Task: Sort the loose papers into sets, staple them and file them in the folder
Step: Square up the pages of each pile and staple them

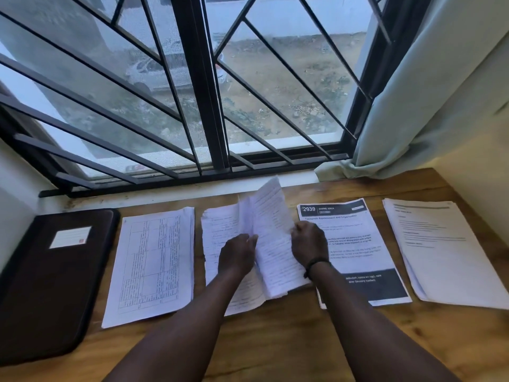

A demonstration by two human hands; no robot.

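Observation:
Several paper piles lie in a row on the wooden table (pixel 275 340). A pile printed with tables (pixel 154 260) lies left of centre. The middle pile (pixel 220 227) has its upper sheets (pixel 271 224) lifted and bent upward. My left hand (pixel 238 253) holds those lifted sheets at their left edge. My right hand (pixel 309 242) grips their right edge. Right of them lies a pile with a black "2939" header (pixel 358 244), then a plain text pile (pixel 440 249). The dark brown folder (pixel 46 282) lies closed at the far left.
A barred window (pixel 209 92) runs along the table's far edge, above a white sill (pixel 165 195). A pale curtain (pixel 429 86) hangs at the right and touches the table's back corner. Walls close both sides. No stapler is in view.

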